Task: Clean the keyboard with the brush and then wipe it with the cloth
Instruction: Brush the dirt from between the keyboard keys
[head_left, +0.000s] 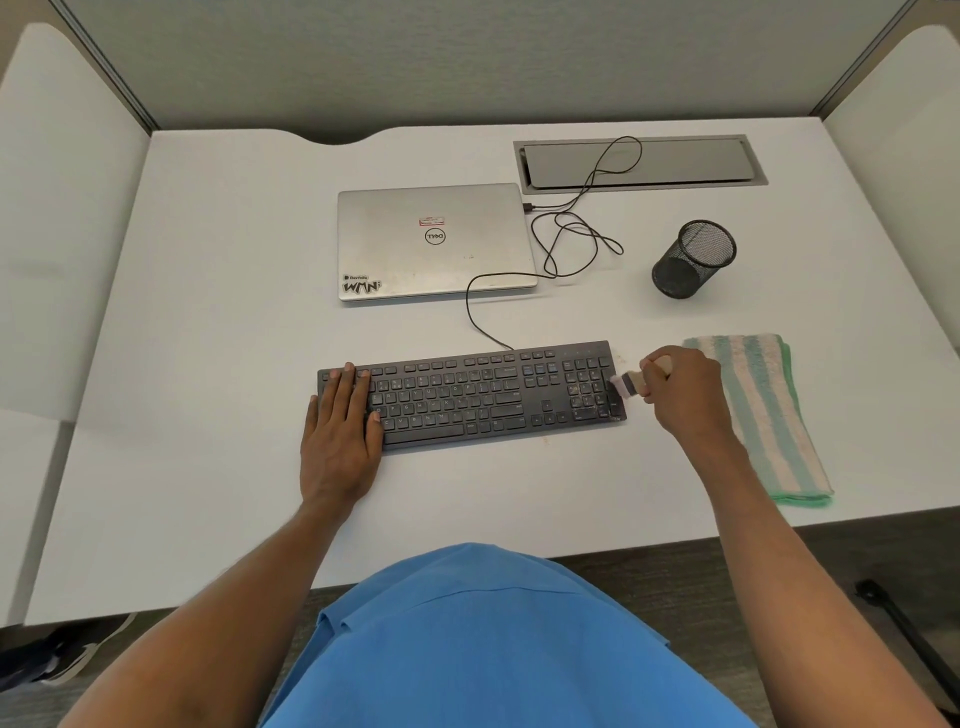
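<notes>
A black wired keyboard (470, 395) lies across the middle of the white desk (208, 493). My left hand (340, 431) rests flat on its left end, fingers straight over the keys. My right hand (680, 392) grips the wooden handle of a small brush (626, 385), whose pale bristles touch the keyboard's right edge beside the number pad. A folded cloth (763, 415) with green and white stripes lies on the desk just right of my right hand.
A shut silver laptop (434, 241) sits behind the keyboard, with a black cable (571, 234) looping to a cable tray (639, 163) at the back. A black mesh pen cup (693, 260) lies tipped over at the right. Partition walls enclose the desk.
</notes>
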